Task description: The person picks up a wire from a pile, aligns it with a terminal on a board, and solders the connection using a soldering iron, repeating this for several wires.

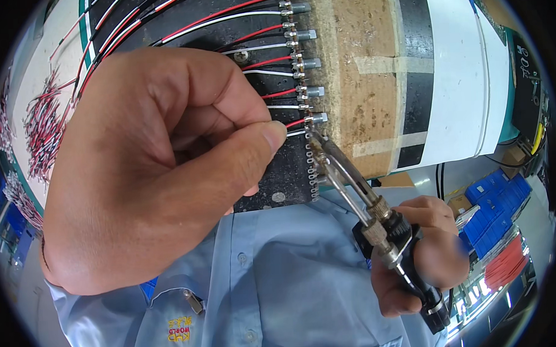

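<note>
My left hand (161,159) is closed in a pinch, thumb against forefinger, on thin wires whose red end (296,123) and white end (296,134) stick out past the thumb. Those ends reach a small metal connector (319,117) at the edge of the black board (266,195). My right hand (437,253) is wrapped round the black handle of a soldering iron (358,183) with a thin metal tube alongside its barrel. The iron's tip is at the wire ends, just below the connector; whether it touches them I cannot tell.
Above, a row of similar connectors (310,35) carries red, white and black wires. Brown board with tape strips (367,97) lies to the right, then a white surface (458,75). Bundled wires (44,129) hang at left; blue bins (493,196) stand lower right.
</note>
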Demonstrator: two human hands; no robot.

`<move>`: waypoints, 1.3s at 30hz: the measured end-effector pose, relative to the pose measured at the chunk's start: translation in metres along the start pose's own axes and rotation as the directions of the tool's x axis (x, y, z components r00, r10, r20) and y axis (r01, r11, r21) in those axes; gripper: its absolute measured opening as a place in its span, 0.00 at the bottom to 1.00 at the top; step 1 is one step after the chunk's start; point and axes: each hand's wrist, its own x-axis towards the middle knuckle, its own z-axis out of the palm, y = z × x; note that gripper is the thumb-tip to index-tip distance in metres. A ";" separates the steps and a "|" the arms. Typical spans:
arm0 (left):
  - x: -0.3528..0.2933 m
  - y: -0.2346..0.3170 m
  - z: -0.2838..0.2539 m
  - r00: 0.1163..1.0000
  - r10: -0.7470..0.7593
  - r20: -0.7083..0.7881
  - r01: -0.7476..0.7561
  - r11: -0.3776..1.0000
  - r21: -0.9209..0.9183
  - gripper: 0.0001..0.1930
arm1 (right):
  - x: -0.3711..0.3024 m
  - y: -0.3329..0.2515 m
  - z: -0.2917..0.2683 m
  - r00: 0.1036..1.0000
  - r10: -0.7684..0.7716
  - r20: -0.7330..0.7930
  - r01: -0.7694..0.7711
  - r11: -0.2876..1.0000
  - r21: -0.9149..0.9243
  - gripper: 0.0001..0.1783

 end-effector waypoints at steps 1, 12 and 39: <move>0.001 -0.002 0.001 1.000 0.028 -0.008 -0.028 0.999 -0.025 0.06 | 0.000 0.000 0.000 1.000 -0.001 -0.003 0.001 1.000 -0.011 0.30; 0.003 -0.002 -0.003 0.999 0.000 0.046 0.003 0.997 -0.078 0.06 | -0.001 0.001 -0.004 1.000 0.009 -0.030 -0.006 0.997 0.080 0.32; 0.004 -0.020 -0.005 0.995 0.072 0.070 -0.064 0.991 -0.118 0.05 | -0.006 0.000 -0.001 1.000 -0.014 -0.026 0.013 1.000 -0.019 0.28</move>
